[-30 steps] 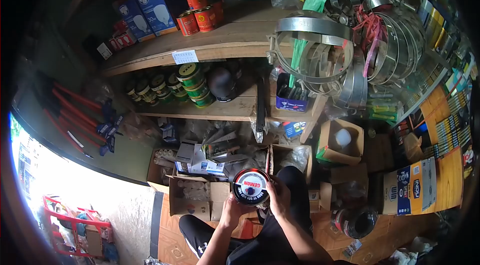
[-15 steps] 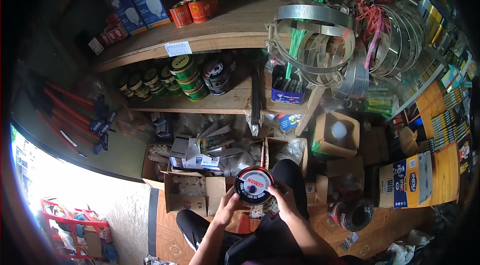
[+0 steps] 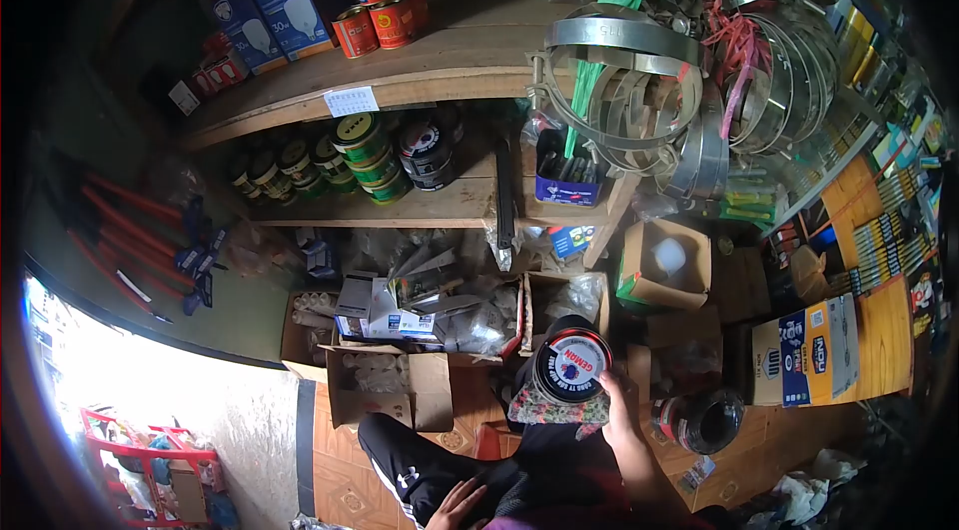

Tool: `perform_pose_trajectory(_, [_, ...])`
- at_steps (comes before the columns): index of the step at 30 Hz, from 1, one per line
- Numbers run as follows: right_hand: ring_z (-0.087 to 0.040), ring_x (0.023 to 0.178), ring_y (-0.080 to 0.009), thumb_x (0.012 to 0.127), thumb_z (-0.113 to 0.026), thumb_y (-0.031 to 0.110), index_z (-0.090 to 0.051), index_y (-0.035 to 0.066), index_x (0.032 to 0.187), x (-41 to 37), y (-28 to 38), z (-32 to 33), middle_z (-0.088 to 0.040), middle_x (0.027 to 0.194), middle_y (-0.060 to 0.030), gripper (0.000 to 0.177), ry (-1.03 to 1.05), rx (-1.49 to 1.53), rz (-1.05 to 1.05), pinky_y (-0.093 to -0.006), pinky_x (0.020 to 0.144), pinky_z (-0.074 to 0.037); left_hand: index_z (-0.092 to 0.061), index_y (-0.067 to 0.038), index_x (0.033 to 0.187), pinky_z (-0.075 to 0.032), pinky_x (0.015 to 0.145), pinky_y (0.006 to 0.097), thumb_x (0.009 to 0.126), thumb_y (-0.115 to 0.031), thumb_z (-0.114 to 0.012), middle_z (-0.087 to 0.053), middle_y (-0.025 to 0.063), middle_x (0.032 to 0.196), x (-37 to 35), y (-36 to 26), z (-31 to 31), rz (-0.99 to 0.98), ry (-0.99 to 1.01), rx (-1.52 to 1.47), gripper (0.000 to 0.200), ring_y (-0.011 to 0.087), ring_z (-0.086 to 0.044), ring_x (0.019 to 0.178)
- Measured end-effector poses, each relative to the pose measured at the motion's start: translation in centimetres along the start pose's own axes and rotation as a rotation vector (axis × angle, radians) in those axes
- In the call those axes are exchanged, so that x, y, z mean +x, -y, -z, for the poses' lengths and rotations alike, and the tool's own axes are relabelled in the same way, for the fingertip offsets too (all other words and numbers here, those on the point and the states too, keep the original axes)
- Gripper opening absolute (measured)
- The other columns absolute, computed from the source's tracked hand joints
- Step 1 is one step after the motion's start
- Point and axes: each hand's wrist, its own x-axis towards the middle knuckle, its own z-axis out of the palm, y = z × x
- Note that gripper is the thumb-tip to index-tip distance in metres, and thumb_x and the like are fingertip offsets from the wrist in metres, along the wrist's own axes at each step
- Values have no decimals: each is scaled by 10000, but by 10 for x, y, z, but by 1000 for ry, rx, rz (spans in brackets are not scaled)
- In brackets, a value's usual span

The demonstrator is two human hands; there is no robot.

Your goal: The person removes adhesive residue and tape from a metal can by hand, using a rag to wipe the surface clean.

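In my right hand (image 3: pixel 621 418) is a round, dark can (image 3: pixel 571 368) with a label reading "GEMAN". My fingers grip its right side, and the lid faces up toward me. Just beneath the can a multicoloured patterned cloth (image 3: pixel 539 407) shows; whether my hand holds it too is hidden. My left hand (image 3: pixel 460 503) lies on my dark trouser leg near the bottom edge, fingers stretched out and nothing in them.
Open cardboard boxes (image 3: pixel 432 392) stand ahead on the tiled floor. Above are wooden shelves (image 3: pixel 450 80) with green cans (image 3: pixel 362 155) and similar dark cans (image 3: pixel 426 155). Metal hose clamps (image 3: pixel 629 33) hang at upper right. A dark roll (image 3: pixel 711 422) sits at right.
Both hands held the can before. My left hand has let go and dropped to my leg, while my right hand has carried the can to the right. More of the cloth shows now.
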Motion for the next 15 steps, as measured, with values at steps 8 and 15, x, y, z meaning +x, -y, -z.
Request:
perform_pose_trajectory(8, [-593,998,-137,853,-736,161,-634,1,1140,-7,-1,10,-654,1063,-64,344,-9,12,-12,-283,935,-453,-618,18,1186,-456,986,467,890,-109,-619,-613,245,1206,-56,47,8,297,-394,192,322,427,-569,1140])
perform_pose_trajectory(15, [-590,1046,-142,884,-730,163,-608,-24,1218,-14,7,13,-652,1117,-80,402,10,18,8,-293,958,-446,-585,-37,1214,-487,897,467,965,-217,-622,-645,182,1199,-116,68,-13,750,-491,-182,309,334,-617,1024])
